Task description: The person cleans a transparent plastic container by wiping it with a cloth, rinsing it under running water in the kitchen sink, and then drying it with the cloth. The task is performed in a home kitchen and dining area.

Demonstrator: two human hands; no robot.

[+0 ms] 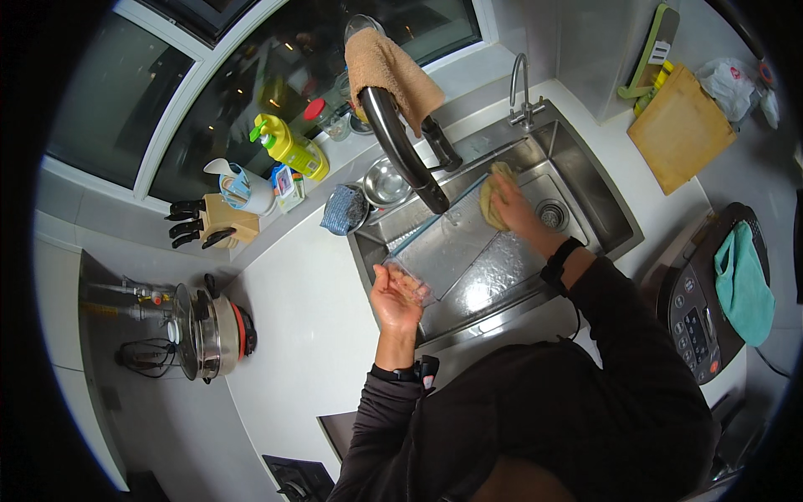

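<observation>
Over the stainless steel sink [596,182] I see a clear, thin transparent panel [448,251] with a bluish far edge. My left hand [399,298] is palm up under its near left corner, the fingers visible through it. My right hand [521,210] grips a yellowish cloth [492,201] against the panel's right part. The dark kitchen faucet [401,147] arches over the sink, with a tan towel [389,72] draped on it. Whether the panel is flat or part of a container cannot be told.
Along the window side stand a metal bowl [387,182], a bowl with a blue scrubbing cloth [342,210], a yellow pump bottle [292,147] and a knife block [229,219]. A wooden cutting board [682,128] and a rice cooker [693,307] are at the right; a glass-lidded pot [210,329] is at the left.
</observation>
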